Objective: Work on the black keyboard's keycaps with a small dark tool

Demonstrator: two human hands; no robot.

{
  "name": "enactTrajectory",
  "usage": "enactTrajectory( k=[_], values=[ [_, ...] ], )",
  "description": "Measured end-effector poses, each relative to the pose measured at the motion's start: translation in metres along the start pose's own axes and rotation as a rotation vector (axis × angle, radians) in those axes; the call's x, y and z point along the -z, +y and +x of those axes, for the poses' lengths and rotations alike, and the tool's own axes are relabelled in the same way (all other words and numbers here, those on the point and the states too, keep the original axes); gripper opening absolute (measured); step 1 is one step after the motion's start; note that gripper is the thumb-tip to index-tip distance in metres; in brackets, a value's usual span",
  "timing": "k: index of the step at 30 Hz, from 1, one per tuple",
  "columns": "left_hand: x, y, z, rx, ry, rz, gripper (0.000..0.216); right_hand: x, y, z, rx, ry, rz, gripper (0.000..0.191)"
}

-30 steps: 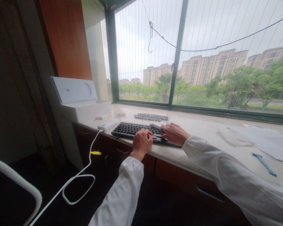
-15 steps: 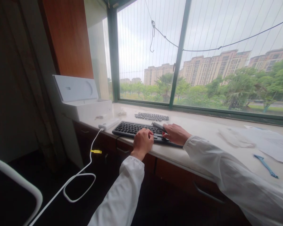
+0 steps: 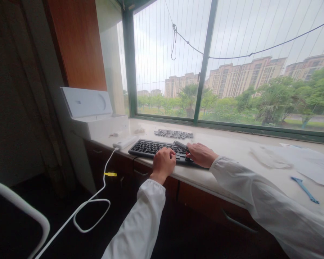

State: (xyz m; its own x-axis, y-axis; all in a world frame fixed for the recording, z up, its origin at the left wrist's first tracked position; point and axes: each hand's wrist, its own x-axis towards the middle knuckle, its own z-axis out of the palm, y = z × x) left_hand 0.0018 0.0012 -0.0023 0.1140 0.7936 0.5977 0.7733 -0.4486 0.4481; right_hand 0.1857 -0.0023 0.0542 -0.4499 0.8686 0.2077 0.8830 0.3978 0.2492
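Observation:
A black keyboard (image 3: pixel 148 146) lies along the front of the white counter, its right part largely covered by my hands. My left hand (image 3: pixel 164 160) is on its front edge, fingers curled and thumb bent in against it. Over the keyboard's right part, my right hand (image 3: pixel 201 154) is closed around a dark, long-handled tool (image 3: pixel 181 145). The tool slants to the left, its narrow end just above the keys; its exact kind is not clear. Behind the keyboard, loose dark keycaps (image 3: pixel 173 134) are laid out in rows.
An open white box (image 3: pixel 105 126) stands at the left. In front of it lies a white power strip (image 3: pixel 124 142) with a cable (image 3: pixel 106 169) hanging down. At the right are a blue plastic tool (image 3: pixel 305 189), papers (image 3: pixel 310 163) and a clear bag (image 3: pixel 270 158). A window (image 3: pixel 172 72) is behind.
Both hands stay almost where they were. A bit of red that showed by my right fingers is now hardly visible.

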Motion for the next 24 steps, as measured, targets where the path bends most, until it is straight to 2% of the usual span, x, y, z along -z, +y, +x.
enactTrajectory(
  k=[18,21,24],
  values=[
    [-0.001,-0.001,0.000,-0.001,0.003,0.007,0.019,0.007,0.000,0.001,-0.024,-0.032,0.022,0.018],
    [0.000,-0.001,0.000,0.002,-0.004,0.005,0.019,0.009,0.006,0.002,-0.074,0.005,0.028,0.016],
    [-0.001,-0.002,0.000,-0.010,-0.004,-0.002,0.019,0.011,0.011,0.003,-0.152,0.084,0.127,0.016]
  ],
)
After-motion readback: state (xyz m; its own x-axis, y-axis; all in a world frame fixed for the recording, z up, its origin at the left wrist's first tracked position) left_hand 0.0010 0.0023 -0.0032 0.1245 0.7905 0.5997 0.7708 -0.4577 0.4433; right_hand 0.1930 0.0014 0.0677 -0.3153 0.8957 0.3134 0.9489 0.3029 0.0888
